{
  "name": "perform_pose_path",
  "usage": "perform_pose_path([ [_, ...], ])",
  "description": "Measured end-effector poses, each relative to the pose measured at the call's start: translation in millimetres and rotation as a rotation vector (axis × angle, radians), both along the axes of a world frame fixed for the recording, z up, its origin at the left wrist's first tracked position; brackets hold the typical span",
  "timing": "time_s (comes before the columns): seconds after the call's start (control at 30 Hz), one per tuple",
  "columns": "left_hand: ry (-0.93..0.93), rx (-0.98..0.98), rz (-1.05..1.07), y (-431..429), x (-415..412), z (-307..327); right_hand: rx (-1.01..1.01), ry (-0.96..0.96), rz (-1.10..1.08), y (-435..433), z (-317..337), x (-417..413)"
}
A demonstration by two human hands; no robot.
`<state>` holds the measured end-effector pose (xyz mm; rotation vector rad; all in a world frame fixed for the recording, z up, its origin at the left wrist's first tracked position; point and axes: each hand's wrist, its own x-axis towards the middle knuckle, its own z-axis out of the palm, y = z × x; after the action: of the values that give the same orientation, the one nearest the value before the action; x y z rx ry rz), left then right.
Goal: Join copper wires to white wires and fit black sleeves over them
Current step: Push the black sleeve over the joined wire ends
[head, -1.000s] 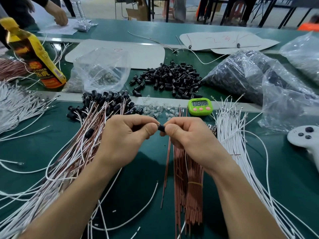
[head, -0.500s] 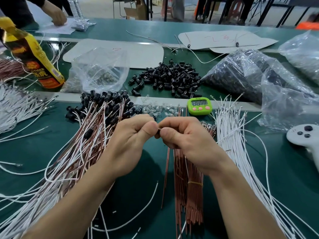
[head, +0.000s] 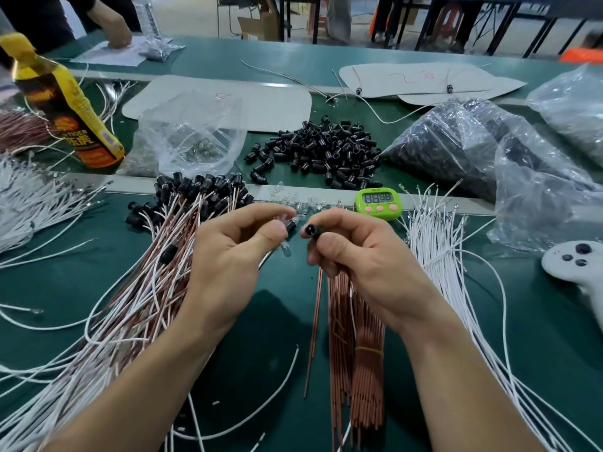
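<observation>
Right hand (head: 365, 256) pinched a black sleeve (head: 311, 229), its open end facing the left hand (head: 235, 256), which pinched a small clear bulb (head: 285, 247) just beside it. Bundled copper wires (head: 359, 321) lay beneath, with white wires (head: 437, 256) rightward on the desk (head: 98, 282).

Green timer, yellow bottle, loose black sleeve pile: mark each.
Green timer (head: 377, 198), head view, on its display.
Yellow bottle (head: 77, 123), head view, on its label.
Black sleeve pile (head: 321, 151), head view, middle of the heap.
</observation>
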<state>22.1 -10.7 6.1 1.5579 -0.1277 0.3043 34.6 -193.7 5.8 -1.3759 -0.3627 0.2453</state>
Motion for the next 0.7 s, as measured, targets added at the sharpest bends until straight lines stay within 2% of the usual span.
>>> perform_pose_path([
  [0.23,-0.036,0.057,-0.024,-5,-6,2,-0.030,0.031,-0.012,7,-3,0],
  [0.37,-0.036,-0.025,-0.084,-6,-7,4,0.097,0.134,0.059,10,-3,-1],
  [0.5,0.032,-0.049,0.017,-2,-5,2,0.249,0.206,0.134,11,-3,-2],
  [0.57,0.020,0.194,0.078,4,-3,-1,0.300,0.207,0.151,11,-2,-3],
  [0.63,-0.015,0.622,0.101,7,-3,-4,0.348,0.212,0.166,10,-1,-3],
  [0.7,0.000,0.872,0.014,4,-4,-7,0.377,0.230,0.166,9,0,-3],
])
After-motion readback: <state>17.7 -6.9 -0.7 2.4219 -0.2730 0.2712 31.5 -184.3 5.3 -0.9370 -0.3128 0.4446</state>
